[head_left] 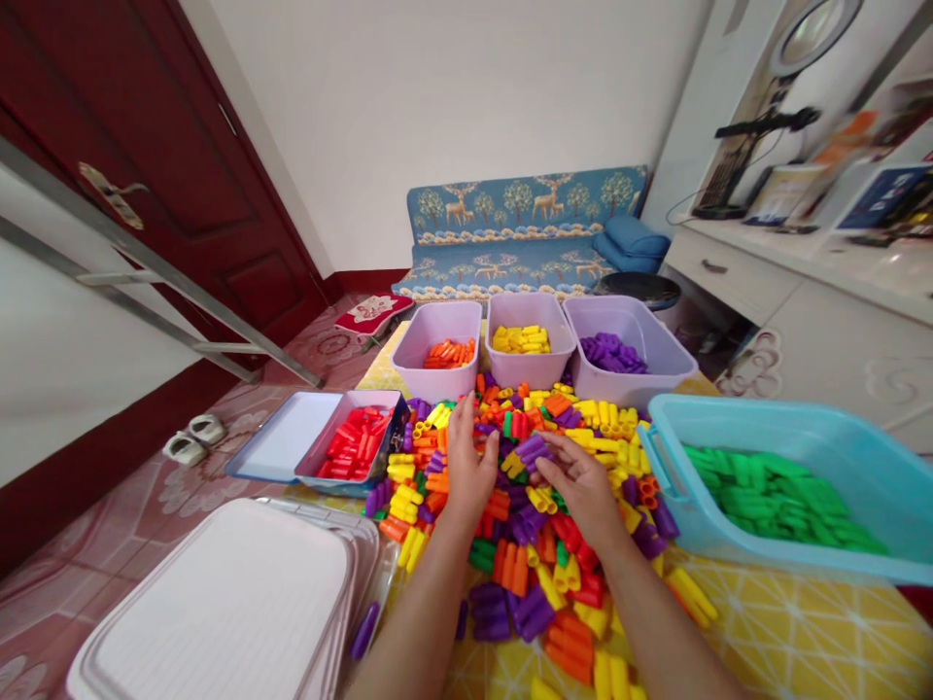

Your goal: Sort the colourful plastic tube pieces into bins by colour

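One yellow tabletop point(816, 622) spreads under the fingers point(462, 428), crowded around them with loose mixed pieces point(510, 569). Right of them, a turquoise tub point(773, 423) contains green pieces point(787, 501). Beyond them, three lilac bins point(521, 367) contain orange, yellow and purple ones; leftward, a box point(373, 400) contains red. Left hand point(472, 476) is released; right hand point(583, 486) pinches a purple piece point(531, 450).

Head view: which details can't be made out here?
- Head view, left hand: what lies directly beneath it, hidden by the hand itself.
- Head view, right hand: how firmly it holds the purple piece, if at all; its fingers hide the contact.
- Head view, teal bin: far right end, cut off by the picture's edge.
- Head view, blue-and-white box: any lettering, lost to blur.
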{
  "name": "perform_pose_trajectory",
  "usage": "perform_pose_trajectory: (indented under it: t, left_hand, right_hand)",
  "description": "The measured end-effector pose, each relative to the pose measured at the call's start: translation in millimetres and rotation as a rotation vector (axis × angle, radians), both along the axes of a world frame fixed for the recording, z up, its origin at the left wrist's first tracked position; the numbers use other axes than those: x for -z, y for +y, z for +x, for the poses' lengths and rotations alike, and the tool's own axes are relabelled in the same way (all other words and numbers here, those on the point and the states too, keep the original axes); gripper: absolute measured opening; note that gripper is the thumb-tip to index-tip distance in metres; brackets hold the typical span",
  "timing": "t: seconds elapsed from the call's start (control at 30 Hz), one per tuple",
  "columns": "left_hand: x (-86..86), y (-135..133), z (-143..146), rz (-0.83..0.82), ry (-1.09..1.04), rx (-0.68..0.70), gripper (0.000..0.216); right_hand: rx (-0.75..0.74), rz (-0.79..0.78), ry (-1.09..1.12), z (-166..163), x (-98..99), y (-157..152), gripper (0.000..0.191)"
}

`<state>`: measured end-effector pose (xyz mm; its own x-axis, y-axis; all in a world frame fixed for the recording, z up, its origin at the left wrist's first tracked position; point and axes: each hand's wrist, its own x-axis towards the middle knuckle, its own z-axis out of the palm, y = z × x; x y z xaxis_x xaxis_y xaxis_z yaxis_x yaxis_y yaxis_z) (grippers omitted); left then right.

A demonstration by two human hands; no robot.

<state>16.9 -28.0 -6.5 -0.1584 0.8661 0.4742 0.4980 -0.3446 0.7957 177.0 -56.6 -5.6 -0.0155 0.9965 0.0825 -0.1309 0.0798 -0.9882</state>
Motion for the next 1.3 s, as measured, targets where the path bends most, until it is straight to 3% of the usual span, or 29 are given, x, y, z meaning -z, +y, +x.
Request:
perform_pose_trajectory:
  t: [0.13, 0.33, 0.47, 0.67, 0.93, 1.03, 1.13, 1.2, 1.3]
  left_hand:
    - [12.4, -3.6, 3.3, 0.057, 0.264, 0.039, 0.055]
    - [6.1, -6.6, 2.8, 0.033, 0.478, 0.089, 0.059]
    - [3.0, -5.9, 1.4, 0.002, 0.456, 0.045, 0.046]
    - [6.1, -4.3, 0.1, -0.024, 0.384, 0.034, 0.01]
    - [10.6, -3.8, 1.3, -0.078, 0.343, -0.009, 0.017]
    - [11.0, -4.2, 1.0, -0.111, 0.382, 0.0, 0.018]
    - [10.3, -4.6, 1.0, -0.111, 0.379, 0.018, 0.019]
    - [9.9, -4.5, 1.1, -0.098, 0.364, 0.026, 0.023]
    - [10.4, -4.0, 0.9, -0.082, 0.351, 0.025, 0.033]
  right_hand:
    - [-0.013, -0.029, 0.057, -2.3, -0.1, 0.8, 0.04]
    - [-0.004, -0.036, -0.001, -0.9, -1.5, 0.3, 0.033]
    - [0.057, -0.038, 0.034, 3.8, -4.2, 0.1, 0.034]
    - [0.099, -0.042, 0.107, 3.6, 0.1, 0.7, 0.037]
    - [-0.055, -0.147, -0.08, 15.7, -16.5, 6.3, 0.037]
    - [0.135, -0.065, -0.011, 28.6, -32.9, 18.5, 0.038]
    - [0.364, 0.182, 0.244, 36.8, -49.2, 32.1, 0.044]
    - [0.382, 0.27, 0.305, 37.3, -52.5, 39.1, 0.048]
    - [0.334, 0.2, 0.056, 32.0, -40.6, 46.3, 0.048]
